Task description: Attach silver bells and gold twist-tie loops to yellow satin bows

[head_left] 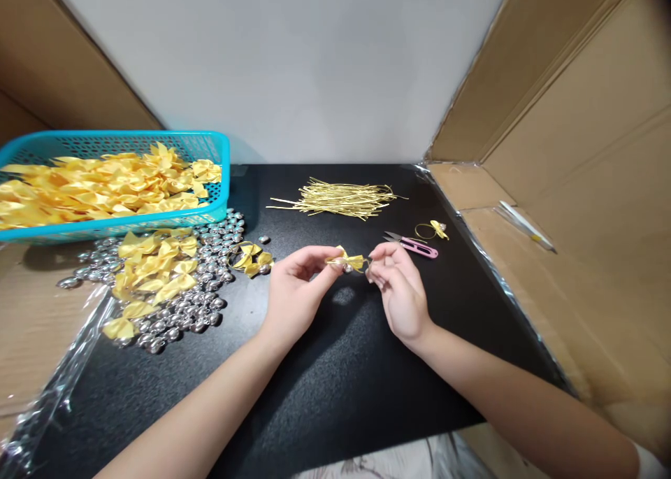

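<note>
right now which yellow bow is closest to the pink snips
The lone bow just beyond the snips, with a gold loop; the others are farther left, one in the left hand.

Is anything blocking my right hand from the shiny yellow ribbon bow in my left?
Nothing visible blocks it: between your right hand and the yellow ribbon bow, pinched in your left hand, only a thin gold-looking cord shows.

Satiny cloth bows [157,262], glossy metallic beads [181,317]
</note>
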Available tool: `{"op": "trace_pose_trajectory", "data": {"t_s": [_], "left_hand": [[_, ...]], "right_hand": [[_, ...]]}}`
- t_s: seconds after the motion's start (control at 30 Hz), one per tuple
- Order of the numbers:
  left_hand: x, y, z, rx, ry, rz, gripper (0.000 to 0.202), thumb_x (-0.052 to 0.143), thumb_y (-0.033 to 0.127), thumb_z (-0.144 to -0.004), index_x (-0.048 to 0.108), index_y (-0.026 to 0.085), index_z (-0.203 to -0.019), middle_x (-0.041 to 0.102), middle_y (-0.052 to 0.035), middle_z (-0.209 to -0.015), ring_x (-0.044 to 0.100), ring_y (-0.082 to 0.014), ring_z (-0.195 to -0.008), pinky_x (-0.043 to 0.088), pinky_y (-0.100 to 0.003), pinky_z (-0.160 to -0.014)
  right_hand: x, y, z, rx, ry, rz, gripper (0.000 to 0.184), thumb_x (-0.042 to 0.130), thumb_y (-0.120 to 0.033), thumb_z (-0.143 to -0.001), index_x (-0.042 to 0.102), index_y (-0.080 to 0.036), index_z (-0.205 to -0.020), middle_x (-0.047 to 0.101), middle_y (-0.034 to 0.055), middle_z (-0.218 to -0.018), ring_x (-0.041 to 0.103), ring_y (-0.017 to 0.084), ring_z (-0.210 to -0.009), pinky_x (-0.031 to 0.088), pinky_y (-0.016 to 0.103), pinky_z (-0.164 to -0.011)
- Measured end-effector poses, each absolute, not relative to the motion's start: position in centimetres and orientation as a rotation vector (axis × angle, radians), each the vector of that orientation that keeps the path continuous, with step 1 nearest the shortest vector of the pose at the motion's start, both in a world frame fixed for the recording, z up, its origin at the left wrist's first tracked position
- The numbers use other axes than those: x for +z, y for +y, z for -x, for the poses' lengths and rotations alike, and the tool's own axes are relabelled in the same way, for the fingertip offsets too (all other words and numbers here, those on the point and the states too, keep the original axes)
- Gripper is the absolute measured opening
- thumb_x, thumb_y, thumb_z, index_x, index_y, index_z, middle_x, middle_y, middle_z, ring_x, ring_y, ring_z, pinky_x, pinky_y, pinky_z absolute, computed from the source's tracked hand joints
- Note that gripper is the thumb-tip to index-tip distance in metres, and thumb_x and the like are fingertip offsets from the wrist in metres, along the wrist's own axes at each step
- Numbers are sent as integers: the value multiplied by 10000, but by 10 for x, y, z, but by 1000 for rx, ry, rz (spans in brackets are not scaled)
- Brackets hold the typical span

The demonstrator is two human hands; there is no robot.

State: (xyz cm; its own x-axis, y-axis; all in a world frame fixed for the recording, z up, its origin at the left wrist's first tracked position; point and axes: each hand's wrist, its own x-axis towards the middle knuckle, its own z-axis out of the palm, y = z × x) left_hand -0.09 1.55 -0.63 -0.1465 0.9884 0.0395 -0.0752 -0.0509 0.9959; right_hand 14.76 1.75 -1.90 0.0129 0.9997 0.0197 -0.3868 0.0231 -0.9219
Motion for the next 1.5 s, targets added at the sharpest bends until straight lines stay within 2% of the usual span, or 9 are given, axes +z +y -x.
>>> {"op": "trace_pose_trajectory", "data": {"t_s": [0.27, 0.57, 0.8, 1.0, 1.13, 1.23, 1.37, 1.43, 1.5], "left_hand": [[-7, 18, 2, 1436, 1239, -1040, 177, 809, 297, -668, 743, 176, -778, 765, -32, -763, 701, -160, -668, 574, -281, -698], [-11, 22, 4, 1520, 1236, -954, 174, 818, 270, -644, 734, 168, -759, 749, -15, -743, 676, -131, -632, 570, -268, -682], [-10, 22, 3, 1532, 1236, -950, 173, 821, 262, -644, 738, 169, -765, 756, -17, -762, 675, -124, -631, 569, -255, -673], [-8, 22, 3, 1539, 1256, -956, 178, 819, 272, -636, 733, 166, -750, 757, -26, -766, 678, -133, -635, 575, -271, -683], [-9, 23, 4, 1546, 1273, -971, 176, 814, 274, -640, 733, 165, -753, 753, -23, -758, 678, -131, -634, 567, -260, -666], [-9, 22, 5, 1561, 1263, -975, 179, 817, 278, -645, 731, 166, -755, 756, -22, -768, 682, -132, -641, 566, -257, -665], [-8, 22, 5, 1584, 1262, -985, 167, 816, 270, -660, 735, 175, -771, 755, -11, -757, 683, -124, -649, 562, -244, -681], [-7, 22, 6, 1591, 1273, -990, 170, 814, 279, -664, 735, 173, -771, 756, -16, -760, 689, -132, -656, 564, -251, -685], [-6, 22, 6, 1588, 1280, -995, 181, 813, 295, -664, 735, 169, -768, 759, -24, -769, 693, -141, -657, 568, -263, -682]], "right_hand": [[-12, 18, -145, 1448, -865, 909, 210, 662, -237, -761, 565, -221, -947, 689, -16, -738, 614, 165, -759, 427, 300, -710], [-15, 21, -143, 1614, -698, 927, 201, 760, -260, -681, 686, -205, -860, 710, -3, -777, 604, 125, -717, 462, 264, -684], [-18, 19, -144, 1359, -952, 997, 267, 751, -229, -707, 711, -239, -970, 732, 19, -920, 654, 181, -906, 514, 357, -869], [-12, 18, -147, 1596, -896, 921, 534, 708, -260, -769, 544, -279, -1276, 699, 76, -1244, 615, 248, -1205, 399, 500, -1080], [-12, 13, -149, 1486, -1218, 943, 666, 683, -248, -795, 425, -314, -1405, 488, 72, -1499, 381, 239, -1433, 209, 522, -1195], [-16, 10, -148, 1382, -1388, 942, 700, 660, -232, -815, 366, -316, -1445, 348, 60, -1585, 270, 219, -1485, 172, 495, -1213], [-22, 10, -150, 1114, -1448, 1000, 589, 617, -178, -836, 430, -289, -1384, 461, 79, -1491, 376, 230, -1416, 215, 487, -1193], [-23, 11, -152, 907, -1444, 1038, 433, 605, -160, -837, 533, -271, -1250, 606, 75, -1253, 534, 239, -1227, 341, 473, -1108], [-21, 12, -154, 712, -1468, 1061, 276, 612, -154, -824, 596, -258, -1079, 620, 46, -998, 592, 226, -979, 452, 431, -946]]}}
